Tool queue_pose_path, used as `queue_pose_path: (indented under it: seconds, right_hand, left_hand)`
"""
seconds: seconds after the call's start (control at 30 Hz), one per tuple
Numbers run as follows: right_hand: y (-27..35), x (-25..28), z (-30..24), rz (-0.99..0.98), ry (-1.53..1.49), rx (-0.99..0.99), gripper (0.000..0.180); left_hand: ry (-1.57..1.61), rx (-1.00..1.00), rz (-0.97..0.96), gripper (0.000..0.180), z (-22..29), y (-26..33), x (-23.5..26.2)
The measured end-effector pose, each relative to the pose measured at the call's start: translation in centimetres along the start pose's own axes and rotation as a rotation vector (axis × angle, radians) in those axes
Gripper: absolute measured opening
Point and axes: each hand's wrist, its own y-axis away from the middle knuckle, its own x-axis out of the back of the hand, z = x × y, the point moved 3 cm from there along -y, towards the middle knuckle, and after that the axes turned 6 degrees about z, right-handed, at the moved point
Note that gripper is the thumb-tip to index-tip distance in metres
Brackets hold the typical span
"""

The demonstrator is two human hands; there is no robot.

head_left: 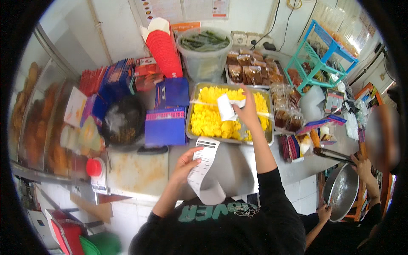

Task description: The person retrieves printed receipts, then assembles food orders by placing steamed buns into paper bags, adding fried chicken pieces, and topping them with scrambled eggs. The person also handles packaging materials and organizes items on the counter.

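Note:
My left hand (185, 163) holds a long white paper receipt (204, 168) that curls down over the counter edge. My right hand (247, 111) reaches forward over a metal tray (230, 138) of yellow food and pinches a small white slip of paper (226, 107) above it. A clear film covers part of the tray. Both of my forearms wear black sleeves.
A dark wok (122, 121) sits left of blue boxes (168, 123). Red cartons (163, 49) and a clear tub (204, 53) stand behind. Packaged snacks (287, 112) lie to the right. Another person at the right holds tongs (333, 155) and a metal bowl (342, 191).

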Motion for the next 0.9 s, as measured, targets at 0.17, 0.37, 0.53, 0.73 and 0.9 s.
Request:
queue_pose_path:
  seconds: [0.17,0.37,0.53,0.73,0.9]
  right_hand:
    - [9.5,8.2,-6.0,-0.153,-0.133,-0.324,0.079]
    - [17.0,17.0,-8.5,-0.397,0.267,-0.544,0.062]
    - [21.3,20.8,-9.3,-0.229,0.627,-0.502,0.042]
    - [22.6,21.7,-8.7,-0.226,0.618,-0.566,0.039]
    - [22.6,23.5,-7.6,-0.29,0.657,-0.632,0.041]
  left_hand:
    - [-0.362,0.025,0.142,0.062,-7.4,4.1,2.9]
    - [-1.033,-0.4,0.205,0.063,-6.5,2.7,2.9]
    - [-1.657,-0.69,0.441,0.071,-7.4,1.2,2.3]
    - [-1.775,-0.66,0.101,0.077,-9.5,0.5,1.4]
    - [-1.694,-0.617,-0.029,0.099,-6.5,-3.6,1.4]
